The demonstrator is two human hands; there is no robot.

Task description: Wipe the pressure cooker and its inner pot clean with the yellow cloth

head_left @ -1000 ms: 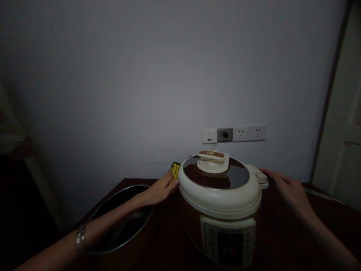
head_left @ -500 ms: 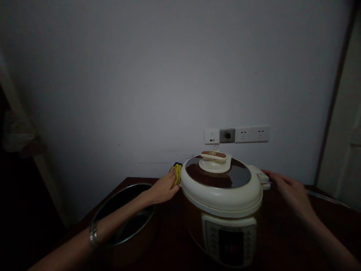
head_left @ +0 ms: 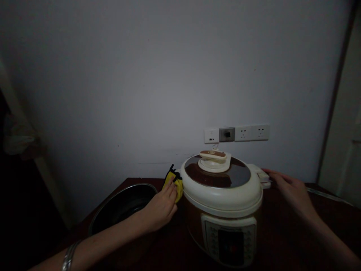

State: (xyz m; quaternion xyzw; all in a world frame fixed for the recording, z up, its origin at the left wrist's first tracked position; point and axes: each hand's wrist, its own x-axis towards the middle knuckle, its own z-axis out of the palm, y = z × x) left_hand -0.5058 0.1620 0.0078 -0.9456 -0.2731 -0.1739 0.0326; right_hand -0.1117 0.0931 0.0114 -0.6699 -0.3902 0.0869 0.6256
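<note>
A white and brown electric pressure cooker [head_left: 222,203] stands on the dark table with its lid on. My left hand [head_left: 163,205] presses a yellow cloth with black edging [head_left: 178,188] against the left side of the cooker, just below the lid rim. On the cooker's other side, my right hand [head_left: 291,192] has its fingertips at the white side handle [head_left: 261,177], the fingers partly hidden behind it. A dark inner pot [head_left: 118,203] with a shiny rim sits to the left, partly covered by my left forearm.
Behind the cooker, a row of wall sockets [head_left: 237,134] is set in the pale wall. A pale strip [head_left: 328,195] lies at the table's right rear. A door [head_left: 345,150] stands at the far right.
My left hand has moved with the cloth toward me, down along the cooker's side, and more of the cloth shows. My right hand stays at the handle.
</note>
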